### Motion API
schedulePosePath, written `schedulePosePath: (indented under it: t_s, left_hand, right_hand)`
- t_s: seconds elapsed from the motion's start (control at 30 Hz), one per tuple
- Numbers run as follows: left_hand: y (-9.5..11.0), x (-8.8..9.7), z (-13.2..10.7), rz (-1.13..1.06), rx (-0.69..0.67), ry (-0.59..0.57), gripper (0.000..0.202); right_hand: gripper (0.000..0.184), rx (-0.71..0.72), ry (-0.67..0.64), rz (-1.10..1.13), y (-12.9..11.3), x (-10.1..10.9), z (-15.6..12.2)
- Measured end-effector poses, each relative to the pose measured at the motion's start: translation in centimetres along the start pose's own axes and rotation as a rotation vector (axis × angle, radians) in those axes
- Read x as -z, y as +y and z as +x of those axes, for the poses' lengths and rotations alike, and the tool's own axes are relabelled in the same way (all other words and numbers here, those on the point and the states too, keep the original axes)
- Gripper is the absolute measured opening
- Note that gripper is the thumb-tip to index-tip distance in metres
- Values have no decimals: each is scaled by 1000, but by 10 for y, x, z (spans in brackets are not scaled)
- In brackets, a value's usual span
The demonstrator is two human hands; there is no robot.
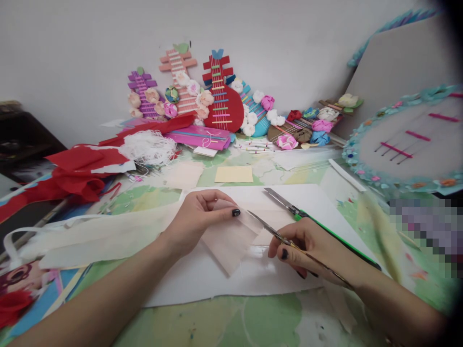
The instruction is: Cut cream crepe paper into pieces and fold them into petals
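Note:
My left hand (197, 212) pinches the upper edge of a pale pink sheet (229, 243), thin like crepe paper, between thumb and fingers. The sheet hangs at a tilt over a white board (188, 286). In my right hand (307, 248) is a slim, pointed metal tool, apparently scissors (265, 225) seen edge-on with a golden handle part. Their tip points left, at the sheet's upper right edge near my left thumb. Whether the blades are apart I cannot tell. Beyond my right hand, a green-and-black utility knife (289, 205) lies on the board with its blade out.
Along the wall stand several decorated lute-shaped crafts, one of them red (226, 108). White string (150, 147) and red paper (85, 166) lie at the left, above cream strips (104, 241). A yellow card (234, 174) lies behind the board. A flower-rimmed round panel (423, 140) stands right.

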State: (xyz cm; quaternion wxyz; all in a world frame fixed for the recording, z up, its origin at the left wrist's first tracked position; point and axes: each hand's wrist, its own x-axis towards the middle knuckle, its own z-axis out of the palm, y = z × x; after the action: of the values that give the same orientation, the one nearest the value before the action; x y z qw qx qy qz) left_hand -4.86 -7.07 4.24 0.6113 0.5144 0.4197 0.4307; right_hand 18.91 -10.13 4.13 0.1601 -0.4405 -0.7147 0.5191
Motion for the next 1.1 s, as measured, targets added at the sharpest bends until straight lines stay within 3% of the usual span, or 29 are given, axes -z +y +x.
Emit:
schedulePosePath:
  t_s: [0.5, 0.9, 1.1]
  left_hand:
    - [-1, 1, 2, 1, 7, 11, 18]
    - [1, 0, 2, -33, 2, 18, 15]
    - [0, 1, 1, -20, 0, 23, 17]
  right_hand:
    - [43, -18, 33, -3, 0, -2, 2]
    - [52, 44, 86, 27, 6, 0, 1]
    - [49, 13, 53, -48, 2, -2, 0]
